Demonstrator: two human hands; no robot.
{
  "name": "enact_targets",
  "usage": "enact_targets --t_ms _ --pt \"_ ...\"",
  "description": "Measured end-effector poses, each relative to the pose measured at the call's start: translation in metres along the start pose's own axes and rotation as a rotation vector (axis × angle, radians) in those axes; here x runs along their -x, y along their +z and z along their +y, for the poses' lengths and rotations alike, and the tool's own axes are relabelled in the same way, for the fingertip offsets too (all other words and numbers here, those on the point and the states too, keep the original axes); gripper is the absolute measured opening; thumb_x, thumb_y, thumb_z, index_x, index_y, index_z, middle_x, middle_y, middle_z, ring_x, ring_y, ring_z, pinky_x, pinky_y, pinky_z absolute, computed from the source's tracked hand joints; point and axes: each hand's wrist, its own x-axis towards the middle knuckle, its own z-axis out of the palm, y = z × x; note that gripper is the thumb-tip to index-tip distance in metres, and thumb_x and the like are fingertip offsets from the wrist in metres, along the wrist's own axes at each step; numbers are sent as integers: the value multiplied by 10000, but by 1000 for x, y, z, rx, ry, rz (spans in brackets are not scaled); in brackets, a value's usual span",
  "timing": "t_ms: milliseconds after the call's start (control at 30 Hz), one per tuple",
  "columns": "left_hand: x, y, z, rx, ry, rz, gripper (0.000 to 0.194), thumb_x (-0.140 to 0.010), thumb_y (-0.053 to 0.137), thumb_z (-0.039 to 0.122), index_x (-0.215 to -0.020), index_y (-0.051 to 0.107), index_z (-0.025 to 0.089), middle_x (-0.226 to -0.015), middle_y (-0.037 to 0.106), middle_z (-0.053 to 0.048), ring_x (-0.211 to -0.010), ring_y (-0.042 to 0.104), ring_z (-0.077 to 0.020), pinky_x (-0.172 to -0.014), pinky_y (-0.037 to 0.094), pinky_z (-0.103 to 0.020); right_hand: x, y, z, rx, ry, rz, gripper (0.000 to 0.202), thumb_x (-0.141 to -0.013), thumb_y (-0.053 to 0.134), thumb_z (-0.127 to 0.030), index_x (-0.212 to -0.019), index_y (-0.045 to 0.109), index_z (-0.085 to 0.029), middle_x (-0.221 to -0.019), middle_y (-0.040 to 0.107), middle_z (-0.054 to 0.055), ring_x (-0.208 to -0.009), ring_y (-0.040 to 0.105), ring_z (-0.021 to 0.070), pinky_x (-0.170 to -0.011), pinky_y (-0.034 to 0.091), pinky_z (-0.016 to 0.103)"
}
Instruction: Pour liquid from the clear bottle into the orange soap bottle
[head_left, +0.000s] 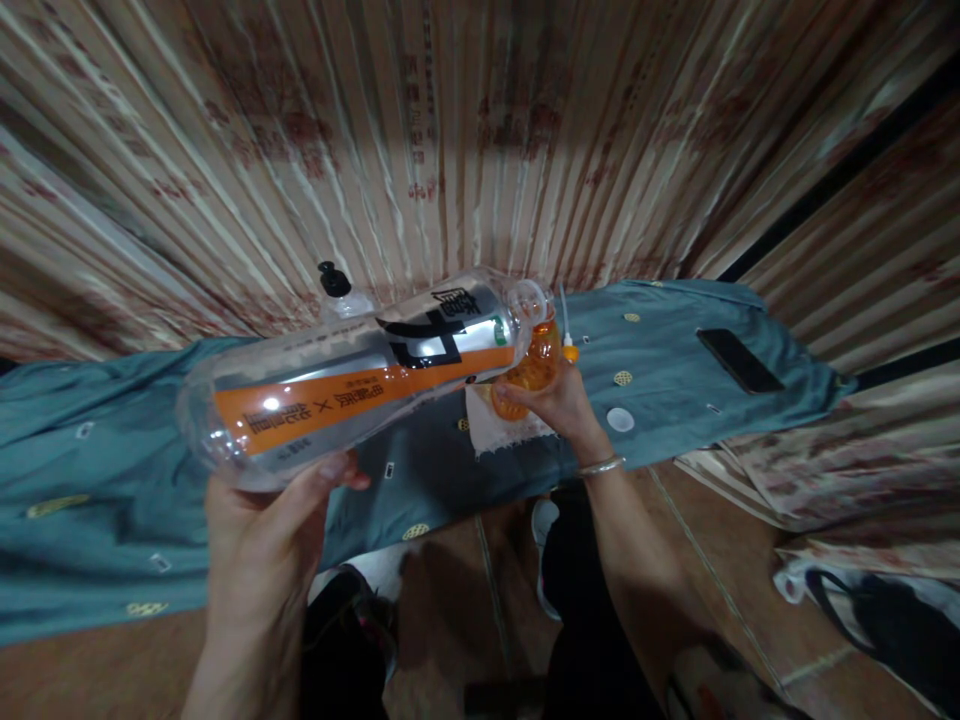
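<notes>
A large clear plastic bottle (352, 370) with an orange and silver label lies tipped on its side in the air. My left hand (277, 520) is wrapped under its base end. Its open neck meets the mouth of a small orange translucent bottle (536, 360). That small bottle stands in the grip of my right hand (559, 400), over a pale cloth (499, 430). Just behind it lies a nozzle top with an orange collar and a clear tube (568, 345). To the right of my right hand is a round white cap (619, 419).
A teal patterned cloth (450, 490) covers the narrow table. A black phone (739, 360) lies at its right end. Behind the large bottle stands a clear bottle with a black cap (334, 280). Pleated curtains (420, 130) hang behind the table. A dark bag (885, 620) sits on the floor at right.
</notes>
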Motion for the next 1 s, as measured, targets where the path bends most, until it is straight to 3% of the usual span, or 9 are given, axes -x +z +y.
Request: enact_targets --t_ms 567,1000 --pt "-1 -1 -1 -7 17 -33 300 -631 951 158 -909 862 225 -715 772 4 -577 704 -147 -462 611 -215 0 1 -6 -25 6 -22 832 -546 1019 -543 -1228 718 -171 -1205 845 129 -1139 812 365 -1064 668 504" --pt "-1 -3 -4 35 15 -68 360 -658 962 152 -996 865 226 -733 787 23 -595 720 -127 -501 624 -185 1 1 4 -68 1 -51 840 -576 1034 -528 -1272 726 -174 -1229 846 121 -1152 812 348 -1040 687 459"
